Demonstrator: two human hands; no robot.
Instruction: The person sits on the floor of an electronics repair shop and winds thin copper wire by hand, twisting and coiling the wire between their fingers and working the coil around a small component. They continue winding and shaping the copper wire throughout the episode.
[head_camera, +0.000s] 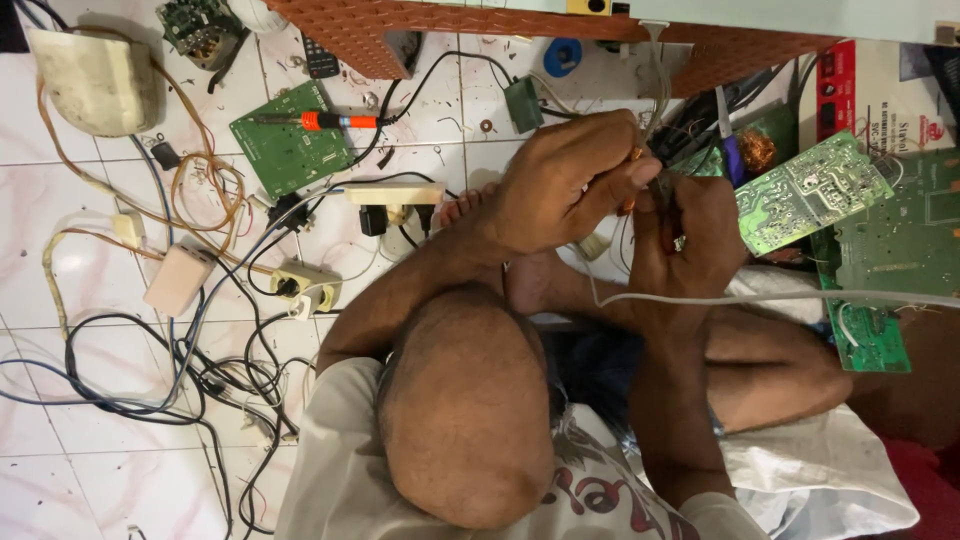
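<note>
Seated among floor wires (150, 380), with a soldering iron (320, 121) lying on a green board (285, 150), a person is bringing both hands together: left hand (565, 185) and right hand (685, 240) are pinching thin wires (655, 165) beside another board (810, 190); crowded fingers are risking a slip or snagged lead
</note>
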